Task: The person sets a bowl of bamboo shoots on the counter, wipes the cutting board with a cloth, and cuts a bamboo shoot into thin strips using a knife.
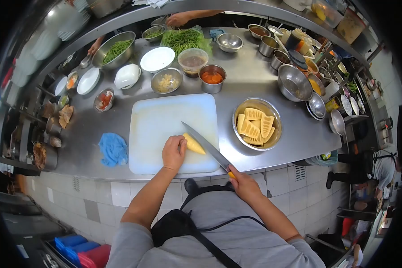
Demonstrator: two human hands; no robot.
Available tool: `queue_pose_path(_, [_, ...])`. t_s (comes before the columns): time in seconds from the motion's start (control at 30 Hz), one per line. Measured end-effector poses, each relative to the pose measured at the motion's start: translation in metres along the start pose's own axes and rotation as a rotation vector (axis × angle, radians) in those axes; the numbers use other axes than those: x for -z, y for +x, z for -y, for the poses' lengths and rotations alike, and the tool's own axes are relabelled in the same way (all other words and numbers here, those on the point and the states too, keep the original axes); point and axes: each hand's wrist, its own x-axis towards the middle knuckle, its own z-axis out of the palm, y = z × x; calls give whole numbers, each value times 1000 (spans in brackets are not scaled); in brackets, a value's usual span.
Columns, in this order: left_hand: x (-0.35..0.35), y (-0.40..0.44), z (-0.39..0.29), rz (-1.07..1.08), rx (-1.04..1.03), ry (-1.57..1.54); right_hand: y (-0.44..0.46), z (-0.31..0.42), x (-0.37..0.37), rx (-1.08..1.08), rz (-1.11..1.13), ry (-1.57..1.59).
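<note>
A pale yellow bamboo shoot piece [194,145] lies on the white cutting board [152,117]. My left hand [173,152] holds its left end with curled fingers. In my right hand [246,184] is a kitchen knife [212,151], gripped by its yellow handle. The blade slants up and left over the board, along the right side of the shoot; whether it touches the shoot I cannot tell. Right of the board, a steel bowl [278,119] contains several bamboo shoot pieces [251,128] with ridged hollows.
A crumpled blue cloth [113,149] lies left of the board. Behind it stand a pot of sliced carrots [211,78], a bowl of chopped garlic [167,81] and green beans [183,41]. Another person's hand [177,19] reaches in at the far side. Steel bowls [294,83] crowd the right.
</note>
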Motion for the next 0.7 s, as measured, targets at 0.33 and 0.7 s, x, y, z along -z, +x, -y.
queue_pose_path(0.33, [0, -1, -3, -55, -64, 74, 6, 4, 7, -55, 91, -83])
queue_pose_path(0.7, [-8, -13, -12, -83, 63, -24, -23, 2, 30, 84, -45, 169])
